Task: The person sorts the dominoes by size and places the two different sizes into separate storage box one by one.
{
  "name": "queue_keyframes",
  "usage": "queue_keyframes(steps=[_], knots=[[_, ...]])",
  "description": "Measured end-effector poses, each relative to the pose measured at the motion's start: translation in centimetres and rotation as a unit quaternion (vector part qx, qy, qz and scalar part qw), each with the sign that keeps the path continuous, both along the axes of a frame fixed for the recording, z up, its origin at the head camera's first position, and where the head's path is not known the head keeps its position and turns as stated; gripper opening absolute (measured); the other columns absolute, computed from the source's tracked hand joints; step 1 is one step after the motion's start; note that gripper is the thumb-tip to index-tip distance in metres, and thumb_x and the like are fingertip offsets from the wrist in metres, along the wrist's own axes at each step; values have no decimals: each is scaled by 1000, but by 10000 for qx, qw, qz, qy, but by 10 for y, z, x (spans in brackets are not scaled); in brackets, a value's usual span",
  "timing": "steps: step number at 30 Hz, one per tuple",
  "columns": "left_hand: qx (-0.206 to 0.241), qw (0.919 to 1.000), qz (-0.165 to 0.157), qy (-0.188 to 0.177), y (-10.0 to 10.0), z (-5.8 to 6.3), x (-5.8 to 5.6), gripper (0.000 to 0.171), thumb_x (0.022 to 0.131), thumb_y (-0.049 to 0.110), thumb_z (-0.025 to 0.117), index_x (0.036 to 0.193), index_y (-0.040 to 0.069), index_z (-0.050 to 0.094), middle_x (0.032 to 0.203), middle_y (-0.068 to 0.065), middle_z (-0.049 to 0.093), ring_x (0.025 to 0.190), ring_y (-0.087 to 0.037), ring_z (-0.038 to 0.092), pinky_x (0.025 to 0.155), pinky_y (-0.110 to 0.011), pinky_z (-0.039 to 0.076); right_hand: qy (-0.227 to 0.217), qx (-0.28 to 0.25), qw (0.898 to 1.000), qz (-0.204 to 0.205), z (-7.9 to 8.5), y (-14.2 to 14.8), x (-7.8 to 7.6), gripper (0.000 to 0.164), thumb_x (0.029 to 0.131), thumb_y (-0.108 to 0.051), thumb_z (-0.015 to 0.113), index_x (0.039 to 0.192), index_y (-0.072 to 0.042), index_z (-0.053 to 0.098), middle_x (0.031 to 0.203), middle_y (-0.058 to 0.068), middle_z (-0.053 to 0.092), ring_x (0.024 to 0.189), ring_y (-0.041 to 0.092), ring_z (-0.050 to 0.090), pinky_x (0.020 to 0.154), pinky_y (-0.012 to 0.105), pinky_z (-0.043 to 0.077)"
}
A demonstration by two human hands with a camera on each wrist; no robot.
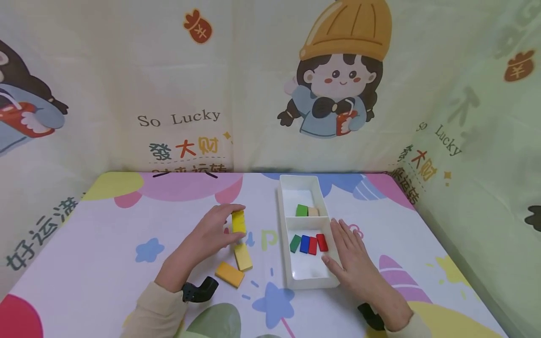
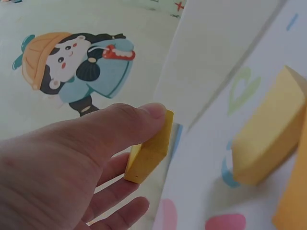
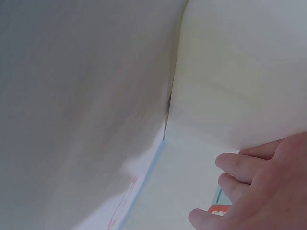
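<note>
1. Cartoon-printed cloth [image 1: 258, 94] stands behind a brightly patterned table [image 1: 105, 230].
2. Left hand [image 1: 207, 231]: thumb and fingertips pinch a yellow block [image 1: 238, 222] at its 2 ends, left of the white tray [image 1: 313, 283].
3. Just nearer lie a pale yellow block [image 1: 243, 257] and an orange block [image 1: 229, 274].
4. Right hand [image 1: 355, 263]: fingers extended, nothing grasped, along the tray's right side, thumb over its rim.
5. Far compartment: 1 green block [image 1: 302, 211], 1 beige block [image 1: 313, 212]. Near compartment: 1 dark green block [image 1: 295, 243], 1 blue block [image 1: 305, 244], 2 red blocks [image 1: 313, 245].
</note>
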State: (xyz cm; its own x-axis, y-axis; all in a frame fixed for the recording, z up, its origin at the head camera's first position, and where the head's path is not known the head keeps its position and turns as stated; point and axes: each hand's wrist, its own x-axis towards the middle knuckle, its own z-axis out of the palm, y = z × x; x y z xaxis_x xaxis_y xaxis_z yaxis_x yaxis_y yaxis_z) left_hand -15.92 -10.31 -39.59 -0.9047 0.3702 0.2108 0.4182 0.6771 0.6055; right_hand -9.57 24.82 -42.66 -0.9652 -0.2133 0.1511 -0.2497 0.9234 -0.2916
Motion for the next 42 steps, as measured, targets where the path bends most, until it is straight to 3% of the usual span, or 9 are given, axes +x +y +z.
queue_keyframes(steps=[7, 13, 24, 34, 42], knots=[[2, 9999, -112, -60, 19, 15, -10, 63, 83, 23, 81, 139, 14, 54, 138, -4, 57, 127, -24, 52, 105, -44, 49, -1, 6, 10000, -3, 0, -1, 0, 89, 91, -52, 57, 160, -15, 14, 167, 11, 16, 153, 36, 11, 120, 67, 11], [10, 9996, -244, -133, 36, 20, -20, 62, 84, 26, 79, 140, 18, 54, 137, 0, 57, 127, -22, 51, 105, -42, 50, 62, 23, 10000, -13, 1, -2, 0, 88, 91, -52, 56, 160, -14, 15, 166, 12, 17, 153, 37, 11, 119, 67, 12], [9, 9981, -590, -156, 66, 28, -42, 62, 85, 27, 78, 141, 15, 53, 143, -1, 55, 134, -22, 47, 111, -40, 45, 86, -35, 9999, -55, 5, -6, 1, 88, 91, -52, 56, 159, -14, 16, 166, 13, 18, 152, 39, 14, 118, 68, 14], [-210, 9959, -885, -28, 98, 31, -54, 60, 87, 24, 76, 141, 13, 53, 144, -4, 55, 135, -24, 47, 112, -40, 44, 32, -44, 10000, -60, 3, -5, 2, 88, 92, -54, 54, 160, -16, 15, 166, 12, 18, 152, 38, 13, 118, 68, 14], [-478, 9959, -760, -118, 118, 27, -58, 60, 88, 25, 74, 143, 17, 51, 145, -3, 54, 132, -22, 49, 102, -38, 52, 53, -104, 9999, -19, 0, -4, 2, 87, 92, -54, 54, 160, -16, 15, 166, 12, 18, 152, 39, 13, 118, 68, 13]])
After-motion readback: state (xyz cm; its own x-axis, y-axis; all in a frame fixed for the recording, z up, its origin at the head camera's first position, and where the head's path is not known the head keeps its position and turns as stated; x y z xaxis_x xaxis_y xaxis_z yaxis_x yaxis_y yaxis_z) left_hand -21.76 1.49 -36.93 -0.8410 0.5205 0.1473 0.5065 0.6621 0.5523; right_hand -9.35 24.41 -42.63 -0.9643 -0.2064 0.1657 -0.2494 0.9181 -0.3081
